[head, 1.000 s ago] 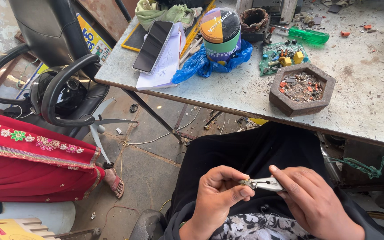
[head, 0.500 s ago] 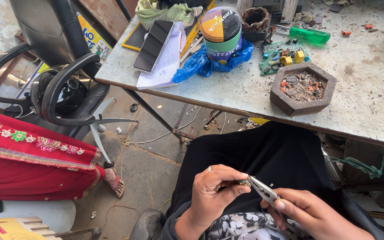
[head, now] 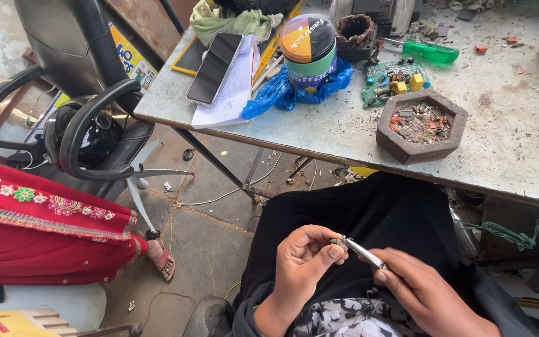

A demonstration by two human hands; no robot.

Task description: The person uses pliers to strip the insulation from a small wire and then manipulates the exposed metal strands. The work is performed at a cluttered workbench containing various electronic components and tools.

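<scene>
Now the left hand [head: 304, 262] sat over the black-clad lap, its thumb and fingers pinched on a small grey metal part [head: 339, 243] at the tip of a slim silver metal tool [head: 364, 253]. The right hand [head: 424, 293] gripped the tool's other end, fingers folded round it, so the tool ran slanting from the left fingertips down toward the right palm. Compared with 1 second before, when the tool lay nearly level between the 2 hands, it had tipped, and the right hand had dropped lower and to the right; half a second earlier it was already slanted, and the hands had hardly shifted since. The small part stayed in the same pinch throughout.

Above the lap stood the grey worn metal table [head: 344, 134]. On it a hexagonal brown stone tray [head: 420, 150] held scrap electronic bits, with a green circuit board [head: 395, 81] just beside it and a green-handled screwdriver [head: 430, 51] farther back. A round multicoloured tin [head: 308, 53] rested on a crumpled blue plastic bag [head: 282, 93], and a black smartphone [head: 214, 59] lay on white paper near the table's left end. None of these had moved. A black swivel chair [head: 76, 125] stood to the left, beside red embroidered cloth [head: 38, 231] and a sandalled foot [head: 160, 256].
</scene>
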